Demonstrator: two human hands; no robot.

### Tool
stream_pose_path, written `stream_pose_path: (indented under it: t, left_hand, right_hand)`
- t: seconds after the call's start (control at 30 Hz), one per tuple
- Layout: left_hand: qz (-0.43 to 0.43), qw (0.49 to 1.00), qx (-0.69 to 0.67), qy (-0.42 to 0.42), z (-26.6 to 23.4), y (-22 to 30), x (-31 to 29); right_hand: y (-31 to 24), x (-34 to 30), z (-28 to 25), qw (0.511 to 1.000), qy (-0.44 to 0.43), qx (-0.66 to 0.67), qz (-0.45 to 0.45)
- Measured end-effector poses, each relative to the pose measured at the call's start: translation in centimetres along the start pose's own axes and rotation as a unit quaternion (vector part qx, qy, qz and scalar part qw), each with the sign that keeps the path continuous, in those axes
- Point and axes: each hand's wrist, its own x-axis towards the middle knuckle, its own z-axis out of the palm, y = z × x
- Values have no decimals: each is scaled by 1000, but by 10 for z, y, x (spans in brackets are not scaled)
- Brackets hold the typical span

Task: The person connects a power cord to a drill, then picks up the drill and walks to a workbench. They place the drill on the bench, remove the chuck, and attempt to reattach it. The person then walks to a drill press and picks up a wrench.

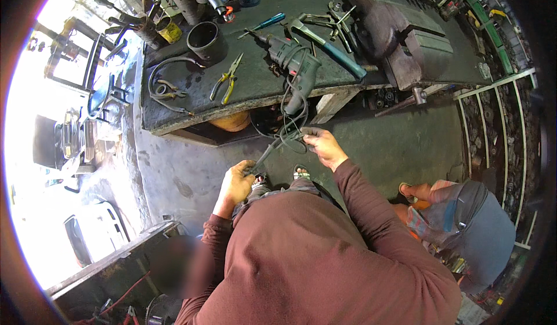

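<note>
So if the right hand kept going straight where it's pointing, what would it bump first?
Likely more of the cord that the right hand is already touching. Beyond it, probably the front edge of the bench, though the hand may be low enough to slip under.

Single head-worn fisheye, upright, facing down over the torso (pixel 296 238), hands (pixel 235 184) (pixel 324 148) near, workbench (pixel 258 71) farther off
</note>
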Motion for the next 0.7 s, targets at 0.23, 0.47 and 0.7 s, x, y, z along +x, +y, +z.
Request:
stream_pose_path:
  t: [0.23, 0.47, 0.7]
  left_hand:
    - [-16, 999, -47, 18, -1, -15, 8]
    - [1, 997, -72, 2, -3, -20, 5]
    - [0, 999, -34, 20, 3, -29, 13]
  right_hand:
    - [-6, 22, -11, 946, 94, 286, 123]
    - [-36, -12, 10, 961, 8, 274, 35]
    - [-18, 4, -3, 999, -12, -19, 33]
